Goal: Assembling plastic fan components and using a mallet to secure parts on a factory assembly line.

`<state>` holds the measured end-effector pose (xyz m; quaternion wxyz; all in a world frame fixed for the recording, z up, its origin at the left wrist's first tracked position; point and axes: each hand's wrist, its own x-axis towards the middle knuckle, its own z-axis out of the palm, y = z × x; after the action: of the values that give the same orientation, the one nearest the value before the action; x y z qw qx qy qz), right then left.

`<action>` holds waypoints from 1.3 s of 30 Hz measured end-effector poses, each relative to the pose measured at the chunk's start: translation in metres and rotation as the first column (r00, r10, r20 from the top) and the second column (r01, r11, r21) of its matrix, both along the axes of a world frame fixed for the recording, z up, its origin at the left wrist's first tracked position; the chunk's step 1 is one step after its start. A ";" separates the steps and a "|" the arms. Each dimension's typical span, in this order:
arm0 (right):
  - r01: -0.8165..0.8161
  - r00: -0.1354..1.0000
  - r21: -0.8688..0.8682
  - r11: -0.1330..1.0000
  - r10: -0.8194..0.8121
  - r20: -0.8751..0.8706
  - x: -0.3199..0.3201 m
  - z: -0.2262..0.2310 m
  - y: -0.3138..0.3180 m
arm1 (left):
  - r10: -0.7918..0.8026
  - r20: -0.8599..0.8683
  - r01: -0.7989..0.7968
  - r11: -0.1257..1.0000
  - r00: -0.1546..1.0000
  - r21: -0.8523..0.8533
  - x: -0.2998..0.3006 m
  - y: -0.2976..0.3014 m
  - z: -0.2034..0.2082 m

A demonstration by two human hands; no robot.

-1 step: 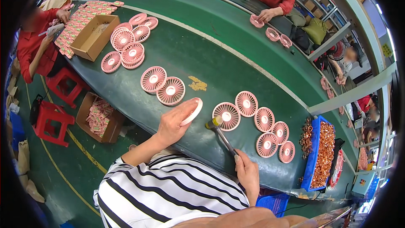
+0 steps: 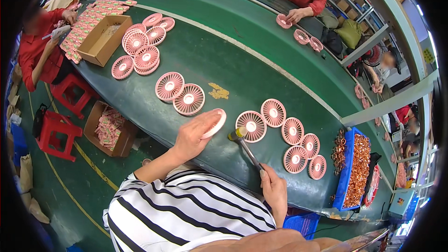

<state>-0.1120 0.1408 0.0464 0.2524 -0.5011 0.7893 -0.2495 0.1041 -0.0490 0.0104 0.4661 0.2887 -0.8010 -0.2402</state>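
Note:
My left hand grips a pink fan grille tilted up on its edge, its fingers over the near face. In my right hand is the metal handle of a hammer with a yellowish head, which hovers just right of that grille. Right behind the hammer head lies a spoked pink grille. More pink grilles rest to its right, flat on the green table. Left of my left hand, a pair of overlapping grilles lies on the table.
A blue tray of copper-coloured parts stands at the right. At the far left are stacked grilles, an open cardboard box and rows of small pink packets. Co-workers sit at the left and across the belt. Red stools stand left.
The held grille has turned slightly, showing a little more of its face. The hammer head has shifted slightly to the right and up. Both hands keep their holds.

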 end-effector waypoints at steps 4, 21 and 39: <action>0.060 0.997 -0.056 0.997 -0.063 -0.053 -0.005 -0.006 -0.006 | -0.030 0.298 0.045 0.998 0.954 -0.041 -0.001 0.005 -0.011; 0.161 0.935 -0.432 0.887 0.003 0.355 0.016 0.033 -0.005 | -0.081 0.225 0.038 0.981 0.971 0.191 -0.004 0.013 -0.001; -0.224 0.958 -0.003 0.975 0.220 -0.185 0.020 0.019 -0.026 | -0.117 0.155 0.083 0.974 0.981 0.209 0.000 0.014 -0.007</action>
<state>-0.0915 0.1144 0.0650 0.1989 -0.6102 0.7450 -0.1819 0.1039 -0.0353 0.0029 0.3532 0.3126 -0.8222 -0.3185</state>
